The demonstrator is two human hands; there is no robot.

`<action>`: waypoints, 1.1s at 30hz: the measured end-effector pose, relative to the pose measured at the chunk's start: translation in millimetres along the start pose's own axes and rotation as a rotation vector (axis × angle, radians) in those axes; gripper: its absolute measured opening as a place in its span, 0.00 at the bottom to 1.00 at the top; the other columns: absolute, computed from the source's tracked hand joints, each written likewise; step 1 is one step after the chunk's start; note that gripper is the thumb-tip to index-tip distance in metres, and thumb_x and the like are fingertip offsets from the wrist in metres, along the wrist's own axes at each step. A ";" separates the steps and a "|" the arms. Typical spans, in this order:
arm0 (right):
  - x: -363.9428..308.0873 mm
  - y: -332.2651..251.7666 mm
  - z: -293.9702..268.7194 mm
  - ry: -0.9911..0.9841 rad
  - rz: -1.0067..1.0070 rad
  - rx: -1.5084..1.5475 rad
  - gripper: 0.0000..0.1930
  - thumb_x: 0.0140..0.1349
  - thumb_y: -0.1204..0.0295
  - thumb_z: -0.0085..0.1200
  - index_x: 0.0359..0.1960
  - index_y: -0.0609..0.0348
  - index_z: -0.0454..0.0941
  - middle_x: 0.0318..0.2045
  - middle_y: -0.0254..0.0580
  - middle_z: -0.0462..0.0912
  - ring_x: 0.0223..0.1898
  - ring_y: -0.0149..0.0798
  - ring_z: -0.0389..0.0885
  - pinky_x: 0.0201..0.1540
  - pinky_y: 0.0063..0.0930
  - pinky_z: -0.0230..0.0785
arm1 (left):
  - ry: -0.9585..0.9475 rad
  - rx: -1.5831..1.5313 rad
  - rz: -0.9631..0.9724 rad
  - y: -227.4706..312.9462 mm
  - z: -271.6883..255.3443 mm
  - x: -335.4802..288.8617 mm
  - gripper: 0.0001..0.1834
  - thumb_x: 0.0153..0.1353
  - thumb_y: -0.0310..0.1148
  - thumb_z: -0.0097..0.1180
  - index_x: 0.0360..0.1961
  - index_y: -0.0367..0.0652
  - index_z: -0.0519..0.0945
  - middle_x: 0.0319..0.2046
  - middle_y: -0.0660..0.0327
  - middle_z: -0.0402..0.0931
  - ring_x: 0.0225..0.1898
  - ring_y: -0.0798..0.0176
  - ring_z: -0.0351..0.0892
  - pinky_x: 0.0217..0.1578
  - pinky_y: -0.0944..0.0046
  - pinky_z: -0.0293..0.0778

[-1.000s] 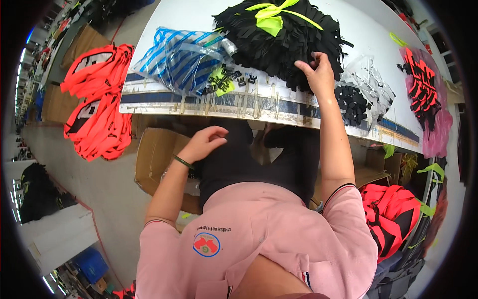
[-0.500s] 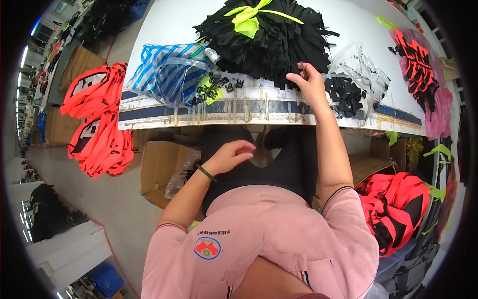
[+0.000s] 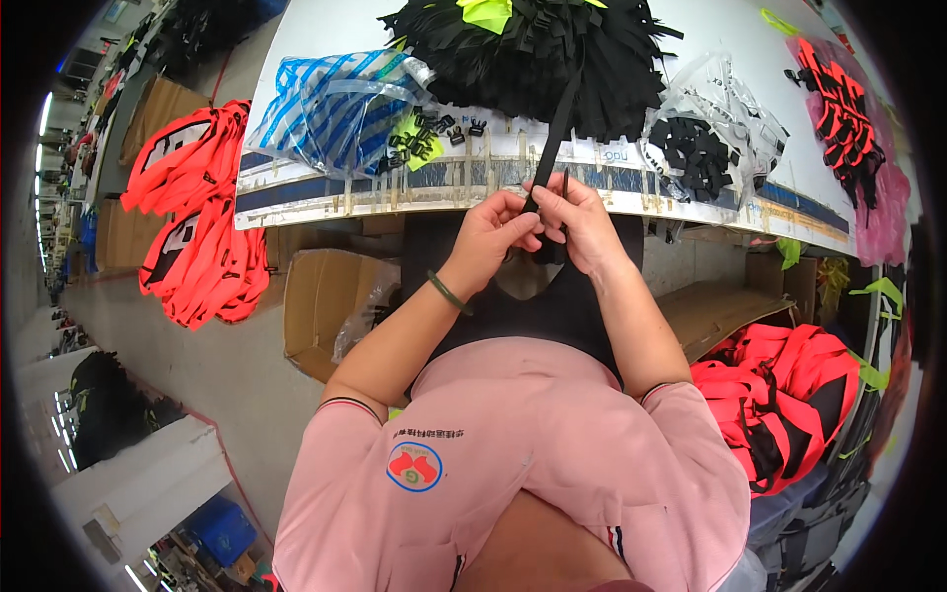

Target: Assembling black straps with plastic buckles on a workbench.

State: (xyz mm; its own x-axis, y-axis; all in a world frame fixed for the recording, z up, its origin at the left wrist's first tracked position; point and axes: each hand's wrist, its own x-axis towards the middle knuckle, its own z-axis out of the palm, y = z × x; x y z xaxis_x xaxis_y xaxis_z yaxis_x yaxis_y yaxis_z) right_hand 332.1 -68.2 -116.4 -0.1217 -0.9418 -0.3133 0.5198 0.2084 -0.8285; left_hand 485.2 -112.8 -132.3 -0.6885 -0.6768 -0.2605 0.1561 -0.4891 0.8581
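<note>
A black webbing strap (image 3: pixel 558 123) runs from a big heap of black straps (image 3: pixel 533 69) on the table down to my hands at the near edge. My left hand (image 3: pixel 490 237) is closed, its fingertips pinching at the strap's lower end. Right beside it, my right hand (image 3: pixel 582 225) pinches the same strap between thumb and fingers. A thin dark piece (image 3: pixel 565 184) sticks up from the right hand; its kind I cannot make out. The strap's very end is hidden among the fingers.
Black plastic buckles (image 3: pixel 419 138) lie by a blue-striped plastic bag (image 3: pixel 340 113) on the left. Small black parts (image 3: pixel 695 156) spill from a clear bag on the right. Coral-red strap bundles (image 3: pixel 202 212) hang left; more (image 3: pixel 779 405) sit lower right. A cardboard box (image 3: pixel 321 296) stands below.
My right hand has come back from the heap to the table's near edge, drawing a black strap along. My left hand has risen to meet it and closed on the strap.
</note>
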 end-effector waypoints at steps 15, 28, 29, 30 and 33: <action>-19.1 -41.8 -21.3 0.245 -0.318 -0.167 0.03 0.58 0.74 0.56 0.31 0.57 0.74 0.18 0.25 0.71 0.14 0.15 0.59 0.14 0.12 0.47 | 0.016 1.169 0.367 27.8 -75.2 27.1 0.08 0.55 0.32 0.53 0.35 0.43 0.78 0.29 0.54 0.78 0.32 0.56 0.77 0.36 0.62 0.72; -25.1 30.0 -9.0 0.053 -0.086 -0.284 0.06 0.56 0.73 0.57 0.29 0.55 0.71 0.17 0.21 0.67 0.14 0.16 0.57 0.16 0.12 0.45 | 0.164 1.671 0.411 54.3 -104.4 90.5 0.08 0.45 0.30 0.61 0.28 0.43 0.76 0.31 0.54 0.71 0.37 0.47 0.73 0.38 0.54 0.70; -23.5 32.6 -12.4 0.080 0.022 -0.282 0.05 0.57 0.73 0.56 0.30 0.55 0.72 0.17 0.21 0.67 0.14 0.15 0.57 0.15 0.12 0.44 | 0.179 1.622 0.373 51.9 -101.1 87.2 0.08 0.45 0.30 0.62 0.27 0.43 0.75 0.30 0.54 0.72 0.37 0.48 0.73 0.37 0.54 0.70; -22.1 33.9 -12.1 0.080 0.023 -0.279 0.05 0.57 0.73 0.56 0.30 0.55 0.72 0.17 0.21 0.67 0.14 0.15 0.57 0.15 0.12 0.44 | 0.197 1.574 0.333 51.0 -100.7 84.3 0.09 0.45 0.30 0.62 0.25 0.42 0.74 0.29 0.54 0.72 0.36 0.48 0.74 0.36 0.54 0.70; -19.3 35.8 -9.3 0.059 0.109 -0.107 0.04 0.59 0.72 0.55 0.31 0.55 0.71 0.17 0.21 0.66 0.13 0.15 0.55 0.15 0.12 0.43 | 0.177 1.531 0.325 47.5 -100.8 82.5 0.10 0.46 0.30 0.61 0.27 0.41 0.73 0.31 0.53 0.73 0.36 0.47 0.74 0.35 0.54 0.70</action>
State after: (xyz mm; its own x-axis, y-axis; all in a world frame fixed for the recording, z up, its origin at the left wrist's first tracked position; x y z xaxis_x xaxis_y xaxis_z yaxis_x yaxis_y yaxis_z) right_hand 345.2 -40.1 -144.4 -0.1204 -0.8958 -0.4278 0.4396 0.3383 -0.8321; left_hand 507.3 -247.3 -157.6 -0.6643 -0.7447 0.0643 -0.6371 0.6091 0.4723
